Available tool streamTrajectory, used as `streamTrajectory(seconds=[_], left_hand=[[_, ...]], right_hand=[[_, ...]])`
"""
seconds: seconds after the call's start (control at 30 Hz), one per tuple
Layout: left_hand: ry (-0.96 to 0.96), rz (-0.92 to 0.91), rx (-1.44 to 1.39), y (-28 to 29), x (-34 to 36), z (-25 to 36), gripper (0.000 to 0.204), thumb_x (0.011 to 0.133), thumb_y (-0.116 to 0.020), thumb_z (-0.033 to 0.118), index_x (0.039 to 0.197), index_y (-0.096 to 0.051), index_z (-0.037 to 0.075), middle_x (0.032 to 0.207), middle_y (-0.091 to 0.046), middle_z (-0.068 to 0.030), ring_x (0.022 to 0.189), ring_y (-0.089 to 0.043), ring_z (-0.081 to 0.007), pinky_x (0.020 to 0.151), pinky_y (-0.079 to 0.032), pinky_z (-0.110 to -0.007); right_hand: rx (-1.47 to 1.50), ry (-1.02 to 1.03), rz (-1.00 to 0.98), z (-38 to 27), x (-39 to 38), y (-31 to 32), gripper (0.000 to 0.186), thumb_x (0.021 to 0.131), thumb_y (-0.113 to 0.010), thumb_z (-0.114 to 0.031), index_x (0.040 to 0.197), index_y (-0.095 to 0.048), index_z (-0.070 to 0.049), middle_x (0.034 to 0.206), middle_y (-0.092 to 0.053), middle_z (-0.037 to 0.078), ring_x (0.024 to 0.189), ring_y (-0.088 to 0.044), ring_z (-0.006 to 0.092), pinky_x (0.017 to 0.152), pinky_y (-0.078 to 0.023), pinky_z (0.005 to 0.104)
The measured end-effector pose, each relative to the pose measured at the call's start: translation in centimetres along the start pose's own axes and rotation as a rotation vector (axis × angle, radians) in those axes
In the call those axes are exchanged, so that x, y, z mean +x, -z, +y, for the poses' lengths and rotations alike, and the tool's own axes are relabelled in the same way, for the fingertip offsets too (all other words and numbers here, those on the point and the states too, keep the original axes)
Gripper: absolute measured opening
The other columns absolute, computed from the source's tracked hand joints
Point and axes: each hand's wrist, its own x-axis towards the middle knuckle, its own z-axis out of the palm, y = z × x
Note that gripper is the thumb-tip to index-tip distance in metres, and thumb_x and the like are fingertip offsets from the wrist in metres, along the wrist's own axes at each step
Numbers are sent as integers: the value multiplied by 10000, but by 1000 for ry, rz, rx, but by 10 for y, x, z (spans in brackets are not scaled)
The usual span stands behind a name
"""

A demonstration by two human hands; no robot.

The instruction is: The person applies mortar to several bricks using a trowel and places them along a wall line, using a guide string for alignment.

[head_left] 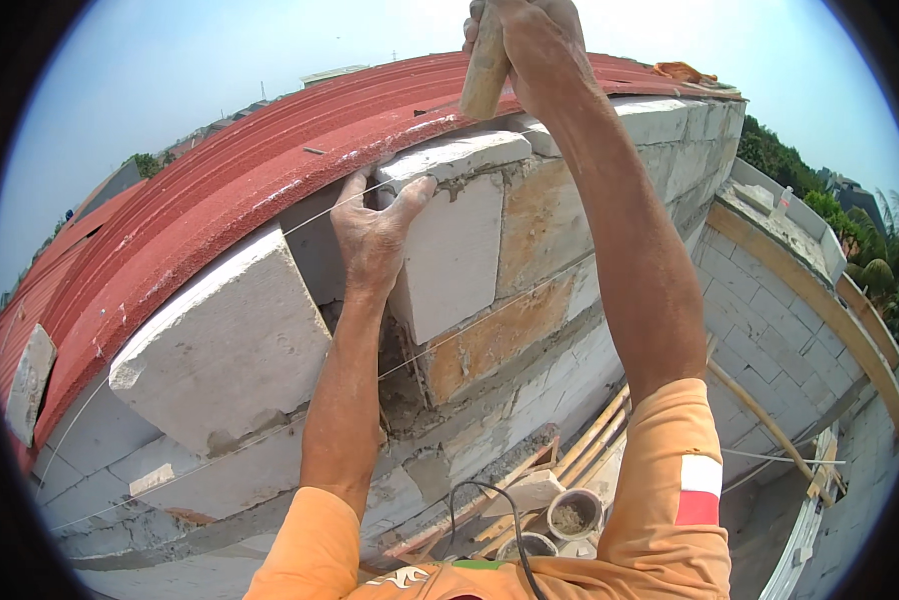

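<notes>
My left hand [375, 235] is at the upper left corner of a white lightweight block [455, 260] in the wall. Its thumb lies on the block's front near the top and its fingers reach over the end, gripping that corner. A thin string [315, 215] runs past the fingers. Raised at the top edge of the view, my right hand [540, 35] is closed round a thick wooden handle [485, 70]. The other end of that tool is out of view. Left of my left forearm, another large white block [225, 340] sits tilted, with a gap between the two.
A red corrugated roof [220, 185] runs close behind the wall top. A second string [470, 335] stretches along the wall front. Below lie wooden poles [590, 450] and a bucket of mortar [574, 514]. A grey block wall [770, 310] stands at the right.
</notes>
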Motion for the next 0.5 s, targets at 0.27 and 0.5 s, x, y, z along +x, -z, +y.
streamTrajectory(seconds=[0.27, 0.5], left_hand=[[-80, 38, 137, 10, -5, -13, 663, 845, -742, 420, 1276, -586, -60, 1183, -625, -183, 1140, -583, -239, 1016, -446, -412], [-31, 43, 178, 7, -1, -23, 563, 875, -720, 366, 1249, -604, -38, 1154, -616, -140, 1100, -569, -204, 1004, -433, -372]], right_hand=[[468, -662, 185, 15, -201, 66, 497, 1036, -489, -508, 1065, -547, -15, 745, -522, 45, 486, -537, 115, 393, -442, 283], [740, -934, 124, 58, -274, 30, 522, 1032, -451, -556, 1021, -552, -44, 699, -522, 34, 448, -555, 132, 362, -449, 282]])
